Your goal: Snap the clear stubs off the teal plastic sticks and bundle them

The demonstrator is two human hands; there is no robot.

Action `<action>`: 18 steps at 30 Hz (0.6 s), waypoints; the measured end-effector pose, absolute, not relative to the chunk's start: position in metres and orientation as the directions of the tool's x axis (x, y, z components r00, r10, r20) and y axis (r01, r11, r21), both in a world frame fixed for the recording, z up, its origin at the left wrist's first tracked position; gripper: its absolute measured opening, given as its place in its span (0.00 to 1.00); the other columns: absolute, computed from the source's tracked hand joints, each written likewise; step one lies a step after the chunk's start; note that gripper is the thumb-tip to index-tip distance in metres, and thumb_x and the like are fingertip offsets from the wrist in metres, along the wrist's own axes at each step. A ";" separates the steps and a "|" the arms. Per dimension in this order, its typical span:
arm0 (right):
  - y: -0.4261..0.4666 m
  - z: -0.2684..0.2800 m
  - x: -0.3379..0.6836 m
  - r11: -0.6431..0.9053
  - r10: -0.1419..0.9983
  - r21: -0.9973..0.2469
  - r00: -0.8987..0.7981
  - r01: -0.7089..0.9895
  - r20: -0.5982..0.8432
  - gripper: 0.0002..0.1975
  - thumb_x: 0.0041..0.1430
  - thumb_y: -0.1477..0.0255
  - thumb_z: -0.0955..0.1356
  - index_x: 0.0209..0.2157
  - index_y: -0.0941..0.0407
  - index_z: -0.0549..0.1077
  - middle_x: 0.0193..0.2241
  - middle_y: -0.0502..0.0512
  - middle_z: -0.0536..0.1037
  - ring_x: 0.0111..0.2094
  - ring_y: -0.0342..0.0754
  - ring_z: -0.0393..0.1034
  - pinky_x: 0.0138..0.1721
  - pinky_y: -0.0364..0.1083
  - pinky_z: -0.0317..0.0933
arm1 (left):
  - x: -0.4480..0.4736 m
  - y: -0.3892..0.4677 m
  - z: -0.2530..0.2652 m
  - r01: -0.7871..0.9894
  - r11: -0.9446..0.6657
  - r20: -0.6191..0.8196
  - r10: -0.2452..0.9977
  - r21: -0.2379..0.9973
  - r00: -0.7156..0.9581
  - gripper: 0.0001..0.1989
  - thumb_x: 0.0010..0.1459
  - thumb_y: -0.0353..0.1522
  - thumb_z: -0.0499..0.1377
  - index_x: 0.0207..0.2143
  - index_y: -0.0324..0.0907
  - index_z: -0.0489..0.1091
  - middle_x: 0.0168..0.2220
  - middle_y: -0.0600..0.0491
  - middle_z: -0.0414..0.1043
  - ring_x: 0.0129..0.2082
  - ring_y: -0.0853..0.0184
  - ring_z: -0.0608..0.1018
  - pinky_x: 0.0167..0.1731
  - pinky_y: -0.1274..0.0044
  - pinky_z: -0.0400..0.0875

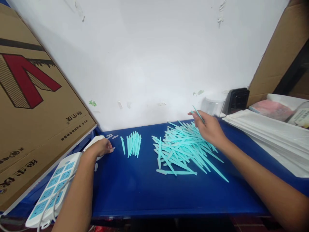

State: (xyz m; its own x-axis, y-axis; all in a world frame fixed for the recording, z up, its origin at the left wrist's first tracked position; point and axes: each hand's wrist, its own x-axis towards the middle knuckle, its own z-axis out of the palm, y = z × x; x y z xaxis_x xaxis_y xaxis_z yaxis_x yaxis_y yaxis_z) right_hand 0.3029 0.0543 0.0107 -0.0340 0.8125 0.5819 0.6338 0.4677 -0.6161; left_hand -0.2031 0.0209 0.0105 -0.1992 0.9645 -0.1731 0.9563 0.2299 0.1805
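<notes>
My right hand (210,127) is closed around a slim turquoise eyebrow razor (198,113), raised over the right part of a large loose pile of similar razors (184,146). At the left, my left hand (101,147) pinches a small clear cap (113,148) just above the table. Several more clear caps (113,136) lie behind that hand, and a few show beside it near the power strip. Between the hands is a small group of razors (134,144) laid roughly side by side, with one single razor (123,145) to its left.
The blue tabletop (135,190) ends against a white wall (154,64). A white power strip (55,188) with cables and a large cardboard box (43,125) flank the left. At right stand a clear tub (213,104), a black object (238,100) and stacked white sheets (267,135).
</notes>
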 end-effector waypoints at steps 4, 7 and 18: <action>0.055 0.006 0.299 0.481 0.823 -0.597 -0.096 0.642 0.560 0.23 0.73 0.55 0.57 0.45 0.53 0.76 0.23 0.50 0.73 0.26 0.50 0.68 0.30 0.46 0.57 | -0.199 0.021 0.010 0.956 0.225 -0.262 0.950 0.187 -0.172 0.17 0.42 0.44 0.68 0.28 0.41 0.75 0.25 0.50 0.77 0.27 0.57 0.79 0.25 0.74 0.67; 0.054 0.004 0.296 0.459 0.841 -0.595 -0.106 0.659 0.531 0.18 0.72 0.57 0.59 0.38 0.54 0.71 0.25 0.52 0.74 0.28 0.51 0.69 0.31 0.47 0.56 | -0.194 0.021 0.012 0.963 0.195 -0.216 0.964 0.184 -0.154 0.17 0.46 0.45 0.66 0.30 0.42 0.73 0.28 0.49 0.77 0.30 0.58 0.79 0.28 0.73 0.67; 0.030 0.018 0.282 0.533 0.841 -0.757 -0.338 0.378 0.423 0.18 0.69 0.54 0.63 0.33 0.54 0.70 0.28 0.53 0.79 0.21 0.44 0.62 0.24 0.45 0.56 | -0.095 0.016 0.017 0.607 -0.248 0.220 0.968 0.755 0.121 0.21 0.59 0.46 0.64 0.46 0.39 0.75 0.36 0.47 0.78 0.33 0.64 0.79 0.34 0.73 0.76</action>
